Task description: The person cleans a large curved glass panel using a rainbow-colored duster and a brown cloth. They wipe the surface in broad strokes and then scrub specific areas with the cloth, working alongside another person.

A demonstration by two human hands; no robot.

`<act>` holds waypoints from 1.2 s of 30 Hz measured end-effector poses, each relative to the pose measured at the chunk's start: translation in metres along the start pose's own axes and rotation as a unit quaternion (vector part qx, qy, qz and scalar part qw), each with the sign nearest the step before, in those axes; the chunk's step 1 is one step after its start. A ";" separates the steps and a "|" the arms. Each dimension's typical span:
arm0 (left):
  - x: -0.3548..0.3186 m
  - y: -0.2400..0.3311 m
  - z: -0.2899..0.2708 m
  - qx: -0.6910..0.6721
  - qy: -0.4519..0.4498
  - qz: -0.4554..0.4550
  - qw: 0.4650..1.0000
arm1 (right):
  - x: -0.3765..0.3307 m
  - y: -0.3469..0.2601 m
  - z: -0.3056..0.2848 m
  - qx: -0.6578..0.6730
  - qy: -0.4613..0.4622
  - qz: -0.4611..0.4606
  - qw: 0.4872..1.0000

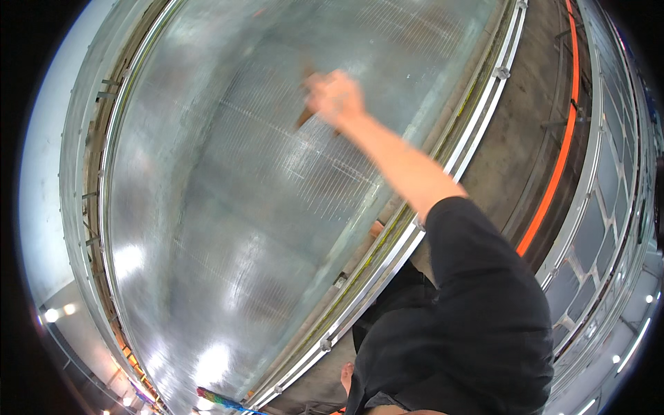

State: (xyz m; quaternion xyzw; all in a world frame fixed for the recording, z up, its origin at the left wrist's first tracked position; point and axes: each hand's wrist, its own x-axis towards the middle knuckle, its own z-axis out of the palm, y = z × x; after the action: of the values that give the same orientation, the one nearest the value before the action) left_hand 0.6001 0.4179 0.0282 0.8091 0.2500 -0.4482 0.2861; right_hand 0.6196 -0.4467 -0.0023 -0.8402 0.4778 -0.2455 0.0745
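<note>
My right hand [335, 97] reaches out over a large, glossy grey-green surface [228, 173] marked with rows of fine pale lines. Its fingers are closed round a flat brown piece [305, 116], whose ends stick out on either side of the fist. Motion blurs both hand and piece, so the kind of piece does not show. Low in the picture, beside my dark clothing, a small part of my left hand [346, 375] is visible. It hangs beyond the surface's near rail, and its fingers are too small to make out.
A white metal rail [477, 131] runs along the near edge. On that edge lie a small brown block [375, 229] and a small metallic piece [340, 280]. A rainbow-coloured duster [220, 397] rests at the bottom. An orange strip [564, 145] runs along the right side.
</note>
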 end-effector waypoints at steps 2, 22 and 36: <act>0.009 -0.017 -0.008 0.024 -0.023 0.017 0.999 | -0.005 0.085 -0.030 -0.041 0.137 0.060 0.988; -0.016 -0.051 -0.111 -0.514 0.061 0.211 0.829 | -0.492 -0.564 -0.085 0.433 -0.459 -0.293 0.719; 0.019 -0.241 -0.297 -0.824 0.096 0.195 0.523 | -0.857 -0.773 -0.128 0.143 -0.777 -0.507 0.344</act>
State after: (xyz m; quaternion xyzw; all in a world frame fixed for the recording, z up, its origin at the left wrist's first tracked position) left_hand 0.6232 0.7960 0.0828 0.2788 0.3701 0.1050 0.8799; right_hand 0.7872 0.6983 0.0941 -0.7115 -0.3549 0.4624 0.3923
